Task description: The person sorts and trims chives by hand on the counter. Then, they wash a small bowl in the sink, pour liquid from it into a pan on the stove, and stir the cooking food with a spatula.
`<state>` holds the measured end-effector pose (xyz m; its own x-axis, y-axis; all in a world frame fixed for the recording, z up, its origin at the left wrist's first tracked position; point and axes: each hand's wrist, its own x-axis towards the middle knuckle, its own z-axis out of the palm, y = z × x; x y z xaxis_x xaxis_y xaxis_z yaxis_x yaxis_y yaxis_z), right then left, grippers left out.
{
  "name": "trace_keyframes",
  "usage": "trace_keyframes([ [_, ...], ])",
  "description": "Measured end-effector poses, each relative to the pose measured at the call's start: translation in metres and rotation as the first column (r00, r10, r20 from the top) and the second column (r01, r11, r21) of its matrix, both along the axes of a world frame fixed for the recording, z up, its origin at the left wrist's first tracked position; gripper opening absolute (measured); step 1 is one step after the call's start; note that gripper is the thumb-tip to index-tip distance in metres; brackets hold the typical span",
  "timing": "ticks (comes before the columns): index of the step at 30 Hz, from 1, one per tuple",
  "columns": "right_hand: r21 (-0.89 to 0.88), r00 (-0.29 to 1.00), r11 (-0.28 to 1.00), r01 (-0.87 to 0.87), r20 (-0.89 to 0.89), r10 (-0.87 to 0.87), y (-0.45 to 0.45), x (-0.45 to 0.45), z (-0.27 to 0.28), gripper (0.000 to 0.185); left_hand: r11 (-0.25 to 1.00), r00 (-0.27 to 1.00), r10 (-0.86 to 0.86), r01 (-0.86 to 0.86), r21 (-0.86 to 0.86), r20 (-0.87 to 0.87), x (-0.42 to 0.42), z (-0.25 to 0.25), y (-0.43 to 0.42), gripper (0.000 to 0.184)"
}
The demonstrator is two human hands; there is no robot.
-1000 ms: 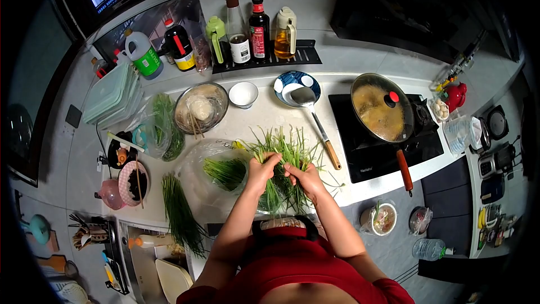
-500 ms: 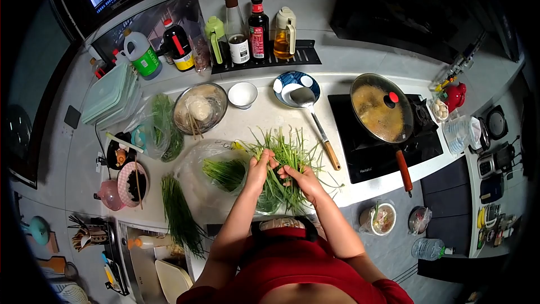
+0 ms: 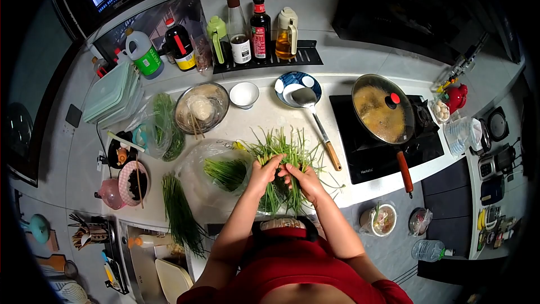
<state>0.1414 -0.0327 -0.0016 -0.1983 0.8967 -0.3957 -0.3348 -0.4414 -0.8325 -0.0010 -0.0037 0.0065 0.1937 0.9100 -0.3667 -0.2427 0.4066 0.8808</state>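
A loose heap of garlic chives [image 3: 289,143] lies on the counter in front of me. My right hand [image 3: 304,181] is closed around a bunch of the stalks, which hang below its fingers. Close beside it, my left hand [image 3: 264,174] has its fingers curled in on the chives, the index finger reaching across to the right hand. Just left of my hands, a clear plastic bag [image 3: 194,160] holds more chives. A darker green bundle of chives [image 3: 180,211] lies farther left, over the edge of the sink.
A lidded pan [image 3: 382,118] sits on the black stove [image 3: 360,163] at the right. Behind my hands, a spatula [image 3: 322,135] leans on a blue-patterned bowl [image 3: 289,81]. A metal bowl [image 3: 185,124] with dough stands at the back left. A waste bin [image 3: 378,218] is on the floor.
My left hand has shifted slightly right, its index finger now stretched toward the right hand. The stalks under my hands have moved a little; my right hand is nearly still.
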Motion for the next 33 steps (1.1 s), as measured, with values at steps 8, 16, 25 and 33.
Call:
trace_keyframes([
  [8, 0.004, 0.998, 0.999, 0.036, 0.05, -0.036, -0.001, 0.01, -0.017, 0.016, 0.962, 0.948, 0.266, -0.272, 0.008, 0.176, -0.016, -0.011, 0.01, 0.029],
  [16, -0.08, 0.998, 0.996, 0.049, 0.03, -0.047, 0.0, 0.016, -0.018, 0.024, 0.823, 0.861, 0.464, -0.507, 0.258, 0.211, -0.023, -0.012, 0.019, 0.023],
  [25, 0.036, 0.995, 0.995, -0.098, 0.008, 0.098, -0.001, 0.007, -0.01, 0.022, 0.972, 0.992, 0.019, 0.011, 0.236, -0.124, 0.006, -0.018, -0.001, 0.019],
  [33, 0.008, 1.0, 1.0, -0.022, 0.019, 0.022, -0.008, 0.011, -0.006, 0.022, 0.948, 0.965, 0.167, -0.102, 0.3, -0.201, 0.005, -0.021, 0.006, 0.029],
])
